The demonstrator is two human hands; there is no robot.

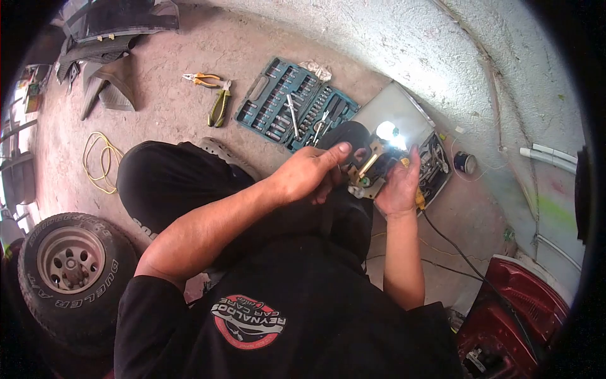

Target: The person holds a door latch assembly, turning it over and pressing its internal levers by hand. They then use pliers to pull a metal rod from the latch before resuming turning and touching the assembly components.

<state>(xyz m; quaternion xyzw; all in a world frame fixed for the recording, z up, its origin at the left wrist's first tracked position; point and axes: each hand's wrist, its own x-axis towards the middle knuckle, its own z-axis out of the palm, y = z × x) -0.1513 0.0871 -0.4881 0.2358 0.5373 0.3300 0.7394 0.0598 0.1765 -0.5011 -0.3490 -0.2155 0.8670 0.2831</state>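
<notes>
Between my hands is a small metal mechanism [366, 179], which looks like a car door latch, with a brass-coloured bar and dark parts. My left hand [308, 174] is at its left side, thumb stretched over toward it and the other fingers curled, partly hidden. From the right, my right hand [401, 189] cups the mechanism with the palm turned up and grips its edge. A bright lamp [390, 132] glares just beyond the mechanism and washes out detail there.
An open socket set case [255, 114] lies ahead, with pliers [219, 107] to its left. Behind my right hand is an open toolbox [435, 167] of loose tools, near a can [465, 163] by the wall. A wheel [72, 265] lies left; a red panel [521, 309] stands right.
</notes>
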